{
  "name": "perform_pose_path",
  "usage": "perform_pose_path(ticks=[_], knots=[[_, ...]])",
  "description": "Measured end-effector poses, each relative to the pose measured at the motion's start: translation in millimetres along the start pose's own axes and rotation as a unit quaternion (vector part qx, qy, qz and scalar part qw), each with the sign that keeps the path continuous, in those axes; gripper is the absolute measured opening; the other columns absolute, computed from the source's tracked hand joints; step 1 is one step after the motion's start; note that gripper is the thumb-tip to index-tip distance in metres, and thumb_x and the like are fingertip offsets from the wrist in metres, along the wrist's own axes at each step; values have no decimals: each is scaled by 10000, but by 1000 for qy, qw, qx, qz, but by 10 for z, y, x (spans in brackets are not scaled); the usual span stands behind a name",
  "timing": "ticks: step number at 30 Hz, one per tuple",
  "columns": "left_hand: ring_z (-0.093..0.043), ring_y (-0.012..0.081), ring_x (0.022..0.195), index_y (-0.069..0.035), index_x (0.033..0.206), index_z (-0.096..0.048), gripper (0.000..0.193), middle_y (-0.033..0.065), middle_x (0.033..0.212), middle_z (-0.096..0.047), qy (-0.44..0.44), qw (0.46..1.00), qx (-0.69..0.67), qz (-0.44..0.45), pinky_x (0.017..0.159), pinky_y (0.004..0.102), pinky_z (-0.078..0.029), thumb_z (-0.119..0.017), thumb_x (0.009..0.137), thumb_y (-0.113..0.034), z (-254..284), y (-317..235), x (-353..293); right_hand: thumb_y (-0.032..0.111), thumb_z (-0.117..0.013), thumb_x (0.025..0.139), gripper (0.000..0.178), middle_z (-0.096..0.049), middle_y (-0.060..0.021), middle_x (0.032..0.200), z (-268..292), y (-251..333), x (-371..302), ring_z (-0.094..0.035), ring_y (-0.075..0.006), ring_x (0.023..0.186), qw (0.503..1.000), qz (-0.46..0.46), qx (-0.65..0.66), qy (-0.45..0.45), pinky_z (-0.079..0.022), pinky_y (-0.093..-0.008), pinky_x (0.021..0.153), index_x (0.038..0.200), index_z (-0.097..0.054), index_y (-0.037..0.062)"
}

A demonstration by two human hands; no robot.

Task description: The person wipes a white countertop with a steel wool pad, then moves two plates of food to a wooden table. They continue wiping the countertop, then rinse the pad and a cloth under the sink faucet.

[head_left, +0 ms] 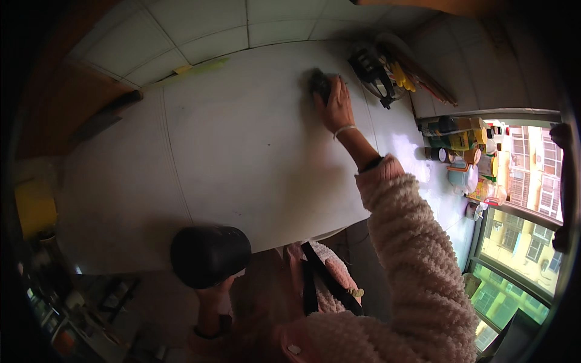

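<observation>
My right hand (339,110) reaches out to the far right part of a white tabletop (242,145). Its fingers are closed over a dark, blurred wad (319,85), like a cloth, pressed on the surface; the exact kind is unclear. Low at the near edge, my left hand (215,293) holds up a black cylindrical container (210,257) from below. Most of the left fingers are hidden behind that container. A few small dark specks lie on the tabletop between the two hands.
A black rack (370,68) with yellow-handled items stands in the far right corner. Bottles and jars (454,142) line the window side. Tiled wall (212,27) closes off the back. At left lie a dark flat object (100,124) and something yellow (35,209).
</observation>
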State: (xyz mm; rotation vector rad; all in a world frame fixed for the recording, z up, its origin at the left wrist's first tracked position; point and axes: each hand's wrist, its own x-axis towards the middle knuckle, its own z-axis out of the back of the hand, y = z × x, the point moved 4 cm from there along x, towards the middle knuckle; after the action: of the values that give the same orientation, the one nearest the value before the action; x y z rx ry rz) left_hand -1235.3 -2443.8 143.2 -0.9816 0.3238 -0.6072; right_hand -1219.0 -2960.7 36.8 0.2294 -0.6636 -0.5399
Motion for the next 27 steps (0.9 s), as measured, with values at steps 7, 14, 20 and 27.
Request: perform_pose_path(ticks=[7,14,20,27], knots=[[-565,199,1016,-60,1162,-560,473,49,1128,-589,25,957,-205,203,865,340,-460,-749,733,-126,251,-96,302,160,-612,762,328,-535,-199,1007,-683,896,1087,-516,-395,946,988,-105,114,7,-428,-468,824,1043,-495,39],[-544,219,1085,-7,1279,-431,733,108,1192,-535,-22,968,-230,101,910,349,-463,-802,654,-103,678,115,441,182,-677,727,610,-460,-225,1306,-999,1891,-26,-405,-378,1247,952,129,235,151,-319,-459,1059,1267,-435,35],[-535,214,1115,-20,1323,-416,762,104,1243,-521,-7,987,-141,71,924,343,-459,-789,665,-111,853,345,443,227,-587,821,384,-602,-229,1047,-300,31,847,-565,-433,985,952,-293,-6,92,-468,-499,810,1134,-486,29],[-551,193,1077,-33,1260,-491,654,86,1196,-551,14,986,-121,113,925,329,-450,-768,674,-121,996,523,459,136,-666,736,363,-576,-148,1105,-666,1161,484,-503,-370,1058,987,51,95,120,-391,-441,946,1078,-559,80]])
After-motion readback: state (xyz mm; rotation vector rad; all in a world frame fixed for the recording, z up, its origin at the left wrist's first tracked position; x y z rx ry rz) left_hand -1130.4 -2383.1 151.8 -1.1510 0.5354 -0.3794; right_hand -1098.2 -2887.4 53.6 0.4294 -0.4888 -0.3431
